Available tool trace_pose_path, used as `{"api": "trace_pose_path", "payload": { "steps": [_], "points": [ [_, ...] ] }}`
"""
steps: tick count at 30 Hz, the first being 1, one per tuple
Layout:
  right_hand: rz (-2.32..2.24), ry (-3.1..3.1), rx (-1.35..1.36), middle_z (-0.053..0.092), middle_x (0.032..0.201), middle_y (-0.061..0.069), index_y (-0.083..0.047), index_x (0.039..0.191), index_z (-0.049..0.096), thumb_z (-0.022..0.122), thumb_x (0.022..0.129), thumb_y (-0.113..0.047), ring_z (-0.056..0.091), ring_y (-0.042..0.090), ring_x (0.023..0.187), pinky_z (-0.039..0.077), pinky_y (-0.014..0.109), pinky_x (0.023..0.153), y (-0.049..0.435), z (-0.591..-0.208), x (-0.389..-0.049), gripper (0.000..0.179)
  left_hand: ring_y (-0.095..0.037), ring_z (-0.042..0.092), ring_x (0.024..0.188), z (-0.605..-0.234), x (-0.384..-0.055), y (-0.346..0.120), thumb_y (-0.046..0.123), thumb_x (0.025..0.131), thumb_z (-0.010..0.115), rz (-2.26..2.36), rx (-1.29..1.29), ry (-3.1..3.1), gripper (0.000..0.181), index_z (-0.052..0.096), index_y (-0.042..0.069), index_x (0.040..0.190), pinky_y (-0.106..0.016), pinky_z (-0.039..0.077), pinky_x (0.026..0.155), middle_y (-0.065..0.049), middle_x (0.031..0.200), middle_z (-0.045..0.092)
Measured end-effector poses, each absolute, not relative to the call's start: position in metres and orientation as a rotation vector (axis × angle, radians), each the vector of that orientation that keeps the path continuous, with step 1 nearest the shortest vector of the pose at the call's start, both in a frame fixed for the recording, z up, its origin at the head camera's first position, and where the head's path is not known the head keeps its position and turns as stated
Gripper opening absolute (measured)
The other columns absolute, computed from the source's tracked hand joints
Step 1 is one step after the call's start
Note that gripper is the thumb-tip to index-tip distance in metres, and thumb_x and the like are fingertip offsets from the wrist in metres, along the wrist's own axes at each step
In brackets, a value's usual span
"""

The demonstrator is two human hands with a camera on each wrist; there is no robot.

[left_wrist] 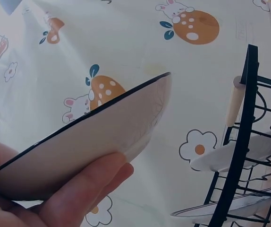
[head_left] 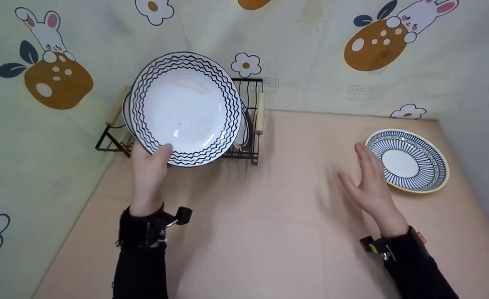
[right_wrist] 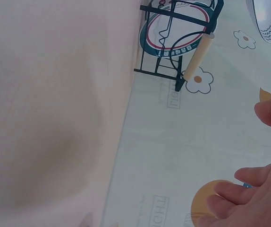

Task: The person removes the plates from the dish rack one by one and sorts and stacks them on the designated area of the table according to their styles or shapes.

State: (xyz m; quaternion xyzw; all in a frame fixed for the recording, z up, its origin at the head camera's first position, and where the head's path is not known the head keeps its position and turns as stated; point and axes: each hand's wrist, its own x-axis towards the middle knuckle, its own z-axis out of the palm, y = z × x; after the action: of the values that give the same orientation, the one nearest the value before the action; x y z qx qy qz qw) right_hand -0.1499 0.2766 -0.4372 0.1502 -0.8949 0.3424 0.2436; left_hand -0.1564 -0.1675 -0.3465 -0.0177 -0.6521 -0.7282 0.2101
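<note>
My left hand (head_left: 150,172) grips a white plate (head_left: 182,112) by its lower left rim, thumb on the face and fingers beneath. Dark wavy lines ring the plate, and faint brownish marks show on its face. It is held up in front of a black wire dish rack (head_left: 256,120), covering much of it. In the left wrist view the plate's pale underside (left_wrist: 97,146) rests against my curled fingers. My right hand (head_left: 371,187) is empty, fingers extended and thumb apart, just left of a blue-patterned plate (head_left: 400,163) with a yellow edge that lies on the table.
The rack has wooden handles (head_left: 260,113) at its sides. A plate with a teal and red rim (right_wrist: 175,30) stands inside it, along with other dishes (left_wrist: 239,153). Behind the wooden table (head_left: 286,232) hangs a pale printed sheet (head_left: 311,54), which also runs along the left side.
</note>
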Motion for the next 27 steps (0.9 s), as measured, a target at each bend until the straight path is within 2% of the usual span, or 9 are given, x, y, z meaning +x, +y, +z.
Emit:
{"api": "trace_pose_path", "payload": {
  "steps": [6, 15, 22, 27],
  "points": [
    [0.949, -2.449, 0.408, 0.035, 0.147, 0.034, 0.013, 0.144, 0.035, 0.07, 0.085, -0.011, 0.029, 0.049, 0.137, 0.018, 0.055, 0.117, 0.275, -0.436, -0.15, 0.073, -0.028, 0.061, 0.109, -0.349, -0.157, -0.156, -0.018, 0.079, 0.043, -2.099, -0.095, -1.782, 0.056, 0.048, -0.009, 0.134, -0.034, 0.053, 0.093, -0.021, 0.124, 0.059],
    [0.975, -2.473, 0.397, 0.038, 0.147, 0.032, 0.011, 0.145, 0.035, 0.071, 0.086, -0.01, 0.032, 0.047, 0.136, 0.022, 0.056, 0.115, 0.269, -0.432, -0.149, 0.072, -0.03, 0.061, 0.107, -0.355, -0.158, -0.139, -0.02, 0.078, 0.043, -2.165, -0.187, -1.799, 0.06, 0.045, -0.008, 0.136, -0.037, 0.056, 0.088, -0.022, 0.125, 0.058],
    [1.028, -2.462, 0.4, 0.04, 0.147, 0.029, 0.009, 0.145, 0.037, 0.07, 0.087, -0.009, 0.034, 0.044, 0.136, 0.026, 0.059, 0.112, 0.265, -0.43, -0.149, 0.069, -0.031, 0.058, 0.116, -0.362, -0.158, -0.127, -0.021, 0.077, 0.043, -2.226, -0.306, -1.774, 0.061, 0.043, -0.009, 0.138, -0.04, 0.052, 0.095, -0.023, 0.13, 0.055],
    [1.039, -2.451, 0.426, 0.042, 0.147, 0.027, 0.008, 0.145, 0.038, 0.069, 0.088, -0.009, 0.036, 0.043, 0.135, 0.028, 0.059, 0.111, 0.26, -0.43, -0.151, 0.067, -0.03, 0.059, 0.114, -0.366, -0.159, -0.118, -0.019, 0.078, 0.043, -2.263, -0.312, -1.796, 0.059, 0.043, -0.011, 0.136, -0.039, 0.052, 0.096, -0.024, 0.129, 0.056]
  ]
}}
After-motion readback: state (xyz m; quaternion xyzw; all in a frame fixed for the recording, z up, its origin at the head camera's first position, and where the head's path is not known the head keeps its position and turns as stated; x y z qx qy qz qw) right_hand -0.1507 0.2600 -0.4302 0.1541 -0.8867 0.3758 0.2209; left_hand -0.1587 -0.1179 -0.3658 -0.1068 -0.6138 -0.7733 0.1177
